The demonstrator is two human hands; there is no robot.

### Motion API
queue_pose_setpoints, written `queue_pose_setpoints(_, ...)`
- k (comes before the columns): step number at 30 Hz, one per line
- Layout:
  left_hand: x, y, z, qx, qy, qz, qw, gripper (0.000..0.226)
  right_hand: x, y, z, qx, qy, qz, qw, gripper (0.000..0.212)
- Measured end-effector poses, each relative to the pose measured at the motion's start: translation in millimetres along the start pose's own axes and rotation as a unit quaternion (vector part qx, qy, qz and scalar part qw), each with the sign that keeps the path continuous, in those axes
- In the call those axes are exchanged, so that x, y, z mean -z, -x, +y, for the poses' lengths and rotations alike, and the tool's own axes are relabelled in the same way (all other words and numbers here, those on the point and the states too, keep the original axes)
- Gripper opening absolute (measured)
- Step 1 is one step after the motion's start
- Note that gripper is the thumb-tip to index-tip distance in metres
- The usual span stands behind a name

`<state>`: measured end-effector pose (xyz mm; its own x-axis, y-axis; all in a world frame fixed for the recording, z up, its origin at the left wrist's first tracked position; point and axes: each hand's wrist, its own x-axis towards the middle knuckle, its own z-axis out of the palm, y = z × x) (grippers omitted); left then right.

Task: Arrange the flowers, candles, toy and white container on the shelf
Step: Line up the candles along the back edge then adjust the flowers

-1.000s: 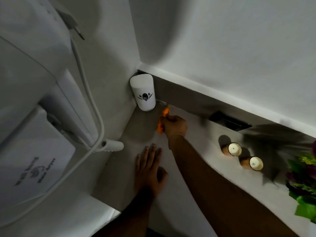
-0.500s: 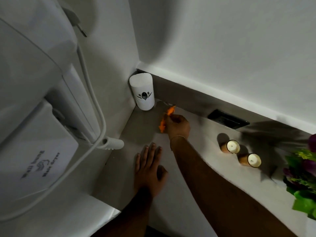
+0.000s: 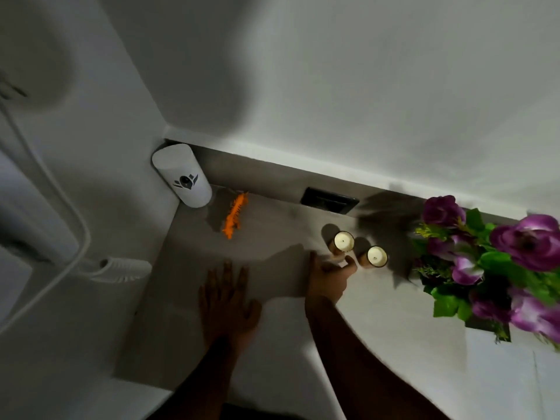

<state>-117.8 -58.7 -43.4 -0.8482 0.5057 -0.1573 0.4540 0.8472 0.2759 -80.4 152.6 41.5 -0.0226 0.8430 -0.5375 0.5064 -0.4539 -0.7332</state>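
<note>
The white container [image 3: 183, 176] with a dark logo stands in the shelf's far left corner. An orange toy [image 3: 234, 215] lies on the shelf just right of it, with no hand on it. Two small candles stand side by side: the left candle [image 3: 343, 242] and the right candle [image 3: 376, 257]. My right hand [image 3: 328, 275] is spread open at the base of the left candle, thumb and fingers on either side of it. My left hand [image 3: 227, 298] lies flat on the shelf [image 3: 272, 237], palm down. Purple flowers [image 3: 497, 262] with green leaves stand at the right.
A dark rectangular wall plate [image 3: 328, 200] sits in the back ledge behind the candles. A white wall-mounted hair dryer with its hose and nozzle [image 3: 121, 268] hangs on the left wall. The shelf meets white walls at the back and left.
My right hand let go of the orange toy, which now lies beside the container, and moved right to the left candle. The view swung right, showing more of the flowers.
</note>
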Motion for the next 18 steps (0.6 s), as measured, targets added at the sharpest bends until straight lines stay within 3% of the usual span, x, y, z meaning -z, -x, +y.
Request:
queue_pose_setpoints(3, -4, -2, 23, -0.065, -0.002, -0.028, 0.997, 0.092, -3, -14, -13, 0.0, -0.016, 0.034, 0.999, 0.082)
queue_pose_setpoints(6, -2, -11, 45, -0.129, 0.02, -0.031, 0.991, 0.091, -8, -29, -26, 0.03, 0.019, 0.017, 0.999, 0.064)
queue_pose_setpoints(9, 0, -15, 58, -0.121, 0.039, -0.028, 0.991, 0.086, -15, -34, -33, 0.098, 0.087, -0.017, 0.991, 0.048)
queue_pose_setpoints(13, -1, -16, 57, -0.12, 0.029, -0.02, 0.992, 0.091, -42, -38, -47, 0.185, 0.19, -0.119, 0.957, 0.048)
queue_pose_setpoints(18, 0, -16, 57, -0.104, 0.029, -0.035, 0.994, 0.092, -69, -40, -60, 0.189, 0.189, -0.149, 0.952, 0.048)
